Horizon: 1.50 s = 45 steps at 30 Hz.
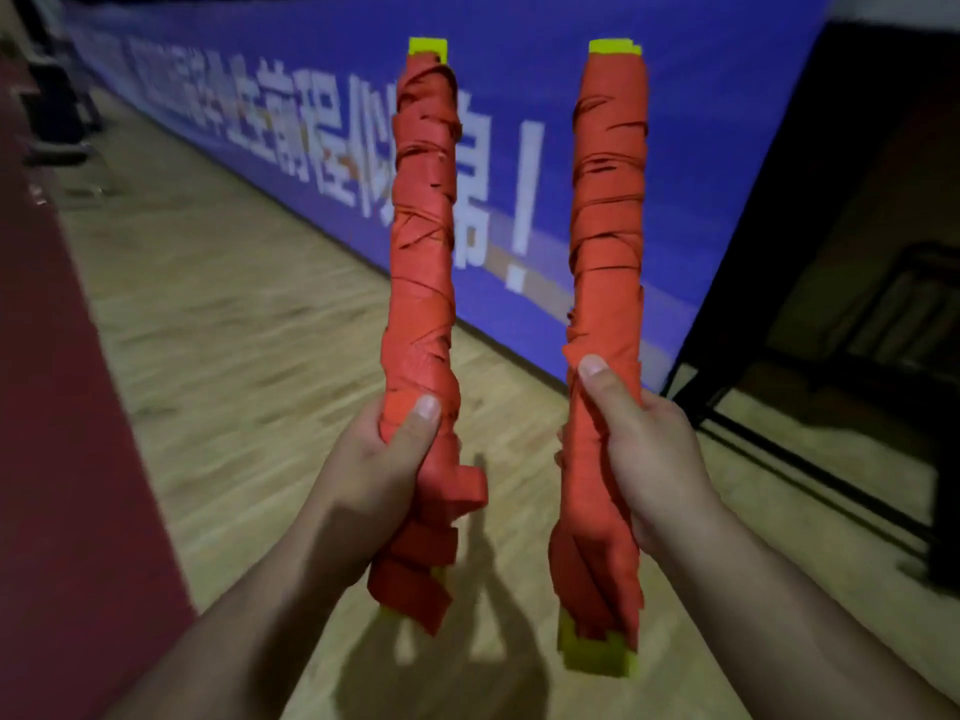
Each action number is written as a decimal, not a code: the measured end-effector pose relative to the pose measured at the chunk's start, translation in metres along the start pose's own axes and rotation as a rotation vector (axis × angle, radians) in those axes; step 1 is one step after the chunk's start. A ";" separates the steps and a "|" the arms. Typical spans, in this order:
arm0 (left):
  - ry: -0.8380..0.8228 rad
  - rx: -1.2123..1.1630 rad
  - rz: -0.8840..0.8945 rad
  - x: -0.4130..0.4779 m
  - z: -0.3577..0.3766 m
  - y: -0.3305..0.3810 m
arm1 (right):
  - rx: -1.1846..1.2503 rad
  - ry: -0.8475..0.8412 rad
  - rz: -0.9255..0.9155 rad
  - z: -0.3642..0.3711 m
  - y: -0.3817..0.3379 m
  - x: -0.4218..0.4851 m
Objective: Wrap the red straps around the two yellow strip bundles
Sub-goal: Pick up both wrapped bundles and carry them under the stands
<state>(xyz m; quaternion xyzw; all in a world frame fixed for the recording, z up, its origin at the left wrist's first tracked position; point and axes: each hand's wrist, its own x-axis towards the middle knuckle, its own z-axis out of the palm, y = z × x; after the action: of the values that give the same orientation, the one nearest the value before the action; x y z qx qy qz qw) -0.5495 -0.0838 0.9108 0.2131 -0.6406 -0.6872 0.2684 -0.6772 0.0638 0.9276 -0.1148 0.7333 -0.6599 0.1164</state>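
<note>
Two yellow strip bundles stand upright and apart in mid-air, each wound almost end to end in red straps, with yellow showing only at the tips. The left bundle is gripped near its lower part by the left hand, thumb pressed up its front. The right bundle is gripped the same way by the right hand. Loose strap loops hang below each fist. Behind is a blue banner with blurred white Chinese characters, "前程" legible, ending in "!", above a wooden floor.
</note>
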 end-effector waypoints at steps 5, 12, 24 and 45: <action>-0.176 -0.013 0.050 0.066 0.069 0.019 | 0.038 0.239 -0.065 -0.072 -0.029 0.030; -0.383 0.035 0.102 0.122 0.211 0.016 | 0.074 0.524 -0.094 -0.184 -0.032 0.066; -0.528 -0.035 0.174 0.129 0.498 0.041 | 0.017 0.629 -0.171 -0.436 -0.054 0.150; -0.651 -0.138 0.179 0.336 0.886 0.032 | -0.142 0.728 -0.244 -0.699 -0.083 0.441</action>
<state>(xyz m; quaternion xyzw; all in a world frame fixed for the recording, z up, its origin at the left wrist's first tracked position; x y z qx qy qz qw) -1.3676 0.3781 1.0383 -0.0930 -0.6607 -0.7346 0.1231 -1.3186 0.5714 1.0727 0.0328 0.7516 -0.6139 -0.2390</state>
